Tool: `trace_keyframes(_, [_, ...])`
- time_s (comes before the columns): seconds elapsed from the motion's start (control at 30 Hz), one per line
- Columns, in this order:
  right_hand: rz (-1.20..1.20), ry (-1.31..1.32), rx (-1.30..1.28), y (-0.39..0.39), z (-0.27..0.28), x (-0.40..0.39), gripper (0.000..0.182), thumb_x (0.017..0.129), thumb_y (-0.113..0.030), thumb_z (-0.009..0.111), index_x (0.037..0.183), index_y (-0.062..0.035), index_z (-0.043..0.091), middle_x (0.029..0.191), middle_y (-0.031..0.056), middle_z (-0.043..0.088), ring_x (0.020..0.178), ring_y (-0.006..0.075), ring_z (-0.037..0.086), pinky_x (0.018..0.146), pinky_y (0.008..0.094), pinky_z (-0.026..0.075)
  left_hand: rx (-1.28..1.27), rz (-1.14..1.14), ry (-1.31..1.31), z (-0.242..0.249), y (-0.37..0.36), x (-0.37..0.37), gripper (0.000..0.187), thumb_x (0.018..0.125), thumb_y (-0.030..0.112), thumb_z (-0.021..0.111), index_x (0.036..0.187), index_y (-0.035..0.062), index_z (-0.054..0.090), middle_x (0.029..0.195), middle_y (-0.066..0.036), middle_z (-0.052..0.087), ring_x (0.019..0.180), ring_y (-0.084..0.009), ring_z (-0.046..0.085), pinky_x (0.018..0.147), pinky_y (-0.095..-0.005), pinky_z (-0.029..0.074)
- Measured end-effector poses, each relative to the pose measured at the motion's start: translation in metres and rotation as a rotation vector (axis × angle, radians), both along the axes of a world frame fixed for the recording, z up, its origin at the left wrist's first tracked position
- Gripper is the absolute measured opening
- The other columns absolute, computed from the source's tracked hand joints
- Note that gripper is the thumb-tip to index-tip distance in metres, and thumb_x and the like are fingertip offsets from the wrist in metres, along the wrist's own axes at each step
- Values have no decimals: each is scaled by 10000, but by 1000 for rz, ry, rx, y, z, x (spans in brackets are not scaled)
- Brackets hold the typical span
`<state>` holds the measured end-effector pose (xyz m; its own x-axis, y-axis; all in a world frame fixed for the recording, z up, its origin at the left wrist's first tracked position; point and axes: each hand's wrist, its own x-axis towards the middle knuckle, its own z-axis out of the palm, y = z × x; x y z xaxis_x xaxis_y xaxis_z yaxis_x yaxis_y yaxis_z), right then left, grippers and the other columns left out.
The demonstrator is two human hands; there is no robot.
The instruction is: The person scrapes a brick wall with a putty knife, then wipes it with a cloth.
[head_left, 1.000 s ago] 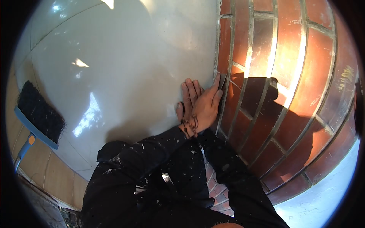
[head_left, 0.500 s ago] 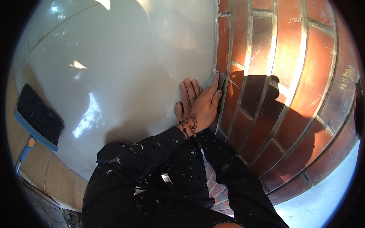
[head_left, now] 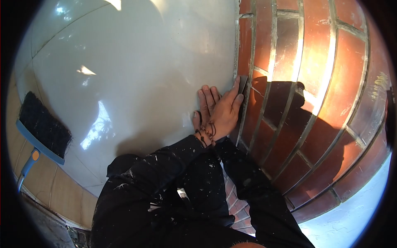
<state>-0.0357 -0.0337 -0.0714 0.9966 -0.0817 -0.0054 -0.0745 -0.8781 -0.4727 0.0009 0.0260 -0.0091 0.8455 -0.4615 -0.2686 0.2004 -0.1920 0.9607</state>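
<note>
My left hand [head_left: 225,111] lies on top, its forefinger and thumb pinching a small dark flat tool [head_left: 242,80] against the joint between the white tile [head_left: 136,70] and the red brick surface [head_left: 314,82]. A beaded bracelet sits on that wrist. My right hand [head_left: 204,103] rests flat on the white tile, partly covered by the left hand, holding nothing that I can see. Both arms wear black sleeves flecked with white.
A black-bristled brush [head_left: 41,126] with a blue back and an orange-tipped handle lies at the left, on the edge of the white tile. Tan tiles [head_left: 62,190] border the lower left. My dark-trousered knees fill the bottom. Sun and my shadow fall across the bricks.
The left hand and the tool have crept slightly farther along the joint. The right hand and the brush have stayed put.
</note>
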Motion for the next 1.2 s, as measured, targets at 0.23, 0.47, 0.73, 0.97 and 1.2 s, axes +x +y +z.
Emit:
trace_keyframes(0.23, [-3,2,-5,12,11,-9,597,959,-252,586,1507,-21,545,1566,146,508,1518,335,375,1210,484,318,275,44,-268,-1,-3,-7,600,1132,229,451,1656,6,263,1293,-319,630,1216,-443,605,1113,-414,428])
trace_keyframes(0.47, [7,-14,-19,23,17,-8,599,961,-253,578,1510,-16,543,1579,145,502,1535,333,363,1223,483,309,159,25,-63,1,-3,2,573,1132,252,457,1637,14,327,1364,-319,619,1288,-453,577,1150,-403,405])
trace_keyframes(0.73, [18,-37,-39,30,31,-6,602,964,-255,569,1513,-10,541,1594,144,495,1554,331,350,1237,482,298,124,-4,9,0,-4,2,560,1132,274,459,1636,52,361,1442,-318,578,1372,-446,531,1187,-385,370])
trace_keyframes(0.97, [70,100,-159,27,38,-11,651,983,-284,512,1572,-12,468,1676,134,400,1597,318,283,1277,479,229,50,-63,137,5,-5,-14,568,1132,262,434,1653,62,331,1505,-339,516,1417,-471,483,1224,-411,327])
trace_keyframes(1.2, [96,191,-201,23,36,-14,694,991,-340,534,1609,-43,424,1712,129,345,1611,320,255,1291,483,200,96,-62,124,15,-1,-1,581,1132,255,435,1659,45,311,1515,-353,503,1452,-467,456,1241,-408,302])
